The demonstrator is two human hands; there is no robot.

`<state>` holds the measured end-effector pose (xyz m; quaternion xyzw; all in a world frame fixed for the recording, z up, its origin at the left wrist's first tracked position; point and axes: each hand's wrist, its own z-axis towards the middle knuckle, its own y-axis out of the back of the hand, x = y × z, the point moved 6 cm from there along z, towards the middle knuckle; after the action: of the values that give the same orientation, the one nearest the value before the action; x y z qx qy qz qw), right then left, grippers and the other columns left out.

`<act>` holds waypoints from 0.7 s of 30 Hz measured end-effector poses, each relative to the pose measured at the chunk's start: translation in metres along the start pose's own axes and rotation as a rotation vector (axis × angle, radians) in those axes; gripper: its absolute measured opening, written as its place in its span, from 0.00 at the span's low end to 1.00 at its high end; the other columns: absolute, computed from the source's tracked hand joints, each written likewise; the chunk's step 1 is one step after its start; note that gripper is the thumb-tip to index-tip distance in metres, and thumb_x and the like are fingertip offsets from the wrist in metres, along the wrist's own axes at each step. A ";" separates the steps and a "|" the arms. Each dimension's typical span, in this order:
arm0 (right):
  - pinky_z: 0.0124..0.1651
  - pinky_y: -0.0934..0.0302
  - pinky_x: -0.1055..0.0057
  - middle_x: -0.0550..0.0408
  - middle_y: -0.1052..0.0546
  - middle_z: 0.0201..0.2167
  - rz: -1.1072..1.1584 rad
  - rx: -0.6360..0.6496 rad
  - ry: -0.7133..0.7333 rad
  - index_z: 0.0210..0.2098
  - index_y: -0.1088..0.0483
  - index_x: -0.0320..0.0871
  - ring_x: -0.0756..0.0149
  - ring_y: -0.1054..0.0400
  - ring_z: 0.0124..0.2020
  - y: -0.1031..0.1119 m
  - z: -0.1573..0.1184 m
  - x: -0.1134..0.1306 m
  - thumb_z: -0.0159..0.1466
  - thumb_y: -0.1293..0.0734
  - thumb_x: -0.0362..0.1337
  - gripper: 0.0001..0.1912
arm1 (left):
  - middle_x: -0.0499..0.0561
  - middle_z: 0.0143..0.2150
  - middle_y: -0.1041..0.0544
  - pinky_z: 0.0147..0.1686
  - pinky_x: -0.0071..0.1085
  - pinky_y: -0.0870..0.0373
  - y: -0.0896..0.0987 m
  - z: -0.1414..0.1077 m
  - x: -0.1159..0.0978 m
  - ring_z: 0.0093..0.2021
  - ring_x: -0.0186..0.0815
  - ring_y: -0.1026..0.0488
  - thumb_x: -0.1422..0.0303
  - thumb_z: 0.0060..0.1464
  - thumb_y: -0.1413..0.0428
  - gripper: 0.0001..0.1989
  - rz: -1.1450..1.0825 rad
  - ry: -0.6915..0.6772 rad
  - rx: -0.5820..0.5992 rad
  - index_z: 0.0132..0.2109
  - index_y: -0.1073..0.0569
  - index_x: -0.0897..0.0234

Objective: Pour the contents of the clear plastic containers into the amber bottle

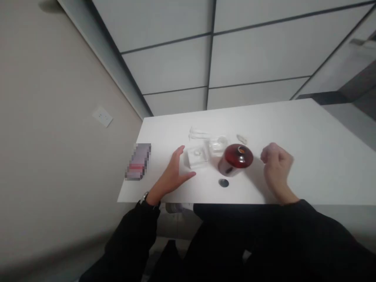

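My left hand (174, 172) is open on the left side of the white table, thumb and fingers apart. Just beyond them, with a small gap, sits a clear square container (197, 157) with a small pale round part on top. On the right, my right hand (275, 162) is curled closed, and whatever its fingers may hold is hidden. Between the hands, closer to the right one, stands a dark red-brown bottle (235, 159) with an open neck. A small dark round cap-like disc (223, 183) lies in front of it.
Behind the bottle is a second clear container (217, 145). Thin whitish pieces (199, 134) and a small pale piece (242, 139) lie farther back. A pixelated item (138, 161) is at the left edge of the white table (323, 156). A wall borders the left side.
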<state>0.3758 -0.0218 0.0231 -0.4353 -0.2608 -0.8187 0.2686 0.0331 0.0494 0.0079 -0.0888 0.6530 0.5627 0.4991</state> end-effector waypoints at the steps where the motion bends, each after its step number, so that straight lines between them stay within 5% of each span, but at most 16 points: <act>1: 0.27 0.51 0.66 0.59 0.37 0.18 0.014 0.009 -0.006 0.20 0.38 0.47 0.67 0.44 0.22 -0.001 -0.001 0.001 0.73 0.40 0.66 0.35 | 0.69 0.81 0.48 0.79 0.58 0.47 -0.008 0.008 0.000 0.81 0.56 0.46 0.53 0.60 0.33 0.51 -0.036 0.013 -0.009 0.78 0.52 0.59; 5: 0.34 0.42 0.66 0.59 0.32 0.25 0.079 0.055 -0.003 0.33 0.29 0.46 0.66 0.38 0.27 -0.006 -0.006 0.003 0.75 0.42 0.64 0.30 | 0.69 0.76 0.36 0.76 0.59 0.42 -0.020 0.032 0.004 0.76 0.56 0.36 0.58 0.55 0.30 0.50 -0.135 0.076 -0.082 0.76 0.46 0.61; 12: 0.49 0.31 0.56 0.50 0.23 0.45 0.156 0.245 0.115 0.49 0.29 0.48 0.58 0.27 0.44 -0.023 -0.014 0.000 0.74 0.38 0.62 0.25 | 0.61 0.65 0.23 0.74 0.56 0.35 -0.004 0.040 0.000 0.67 0.52 0.24 0.57 0.46 0.26 0.37 -0.167 0.133 -0.226 0.60 0.29 0.61; 21: 0.54 0.29 0.47 0.45 0.22 0.52 0.135 0.415 0.245 0.58 0.33 0.49 0.48 0.26 0.49 -0.040 -0.024 0.001 0.67 0.34 0.70 0.35 | 0.60 0.67 0.24 0.65 0.54 0.22 0.030 0.042 -0.062 0.66 0.51 0.24 0.56 0.48 0.26 0.38 -0.008 0.046 -0.302 0.63 0.28 0.59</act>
<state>0.3348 -0.0089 0.0041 -0.2848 -0.3593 -0.7743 0.4362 0.0662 0.0670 0.0791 -0.1783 0.5720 0.6502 0.4671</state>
